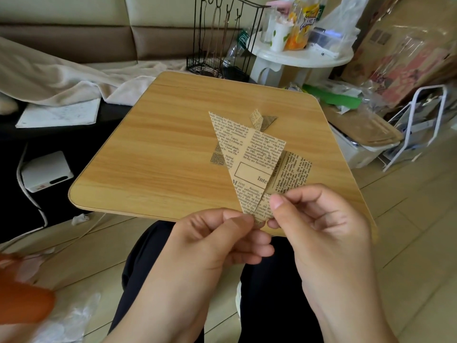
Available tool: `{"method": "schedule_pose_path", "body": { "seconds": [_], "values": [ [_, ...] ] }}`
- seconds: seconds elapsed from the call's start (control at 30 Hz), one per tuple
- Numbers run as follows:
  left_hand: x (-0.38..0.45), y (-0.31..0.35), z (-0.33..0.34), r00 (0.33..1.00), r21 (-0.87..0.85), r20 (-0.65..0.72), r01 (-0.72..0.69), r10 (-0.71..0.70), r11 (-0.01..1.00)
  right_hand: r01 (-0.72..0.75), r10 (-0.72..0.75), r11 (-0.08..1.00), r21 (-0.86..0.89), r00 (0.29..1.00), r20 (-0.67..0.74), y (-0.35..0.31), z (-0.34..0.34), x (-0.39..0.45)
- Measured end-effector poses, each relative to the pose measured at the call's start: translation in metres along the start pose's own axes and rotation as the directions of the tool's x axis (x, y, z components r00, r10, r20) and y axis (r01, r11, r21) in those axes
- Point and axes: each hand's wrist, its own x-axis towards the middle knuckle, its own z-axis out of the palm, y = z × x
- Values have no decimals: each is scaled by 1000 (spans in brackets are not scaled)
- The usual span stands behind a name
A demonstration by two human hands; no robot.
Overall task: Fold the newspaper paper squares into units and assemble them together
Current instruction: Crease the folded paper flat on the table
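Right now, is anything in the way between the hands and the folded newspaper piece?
No. Both hands already pinch the narrow bottom tip of the tan, kite-shaped folded newspaper unit: the left hand from the left, the right hand from the right. It is held above the light wooden table, where other newspaper pieces lie behind it.

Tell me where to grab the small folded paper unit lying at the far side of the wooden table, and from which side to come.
Pinch the raised flap of the small folded unit, coming from above on its near-left side. That flap stands up off the wooden table, so fingers can likely close on it; the darker wing to its right lies flat and offers little edge to catch.
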Motion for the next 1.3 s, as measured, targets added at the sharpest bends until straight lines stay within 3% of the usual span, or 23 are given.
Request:
{"method": "schedule_pose_path", "body": {
  "seconds": [0.2,0.47,0.7,1.0,1.17,1.3],
  "values": [
    [0,2,-5,1000,34,4,9,-9,999,24,-24,999,-23,1000,9,1,-1,1],
    [-1,0,-7,995,193,7,-94,95,977,16,-16,1000,9,1000,20,-1,-2,3],
    [0,-1,-8,999,74,18,-27,26,997,-4,4,1000,21,1000,23,-3,-1,1],
    [8,0,-6,996,39,-2,-94,94,995,17,-17,1000,-3,999,46,-5,1,-1],
    [5,-3,-8,999,-75,3,-31,31,997,-4,2,1000,30,999,43,-5,1,-2],
    [5,-3,-8,999,-70,-33,-32,29,997,13,-12,1000,-21,999,50,-3,0,-2]
  ]
}}
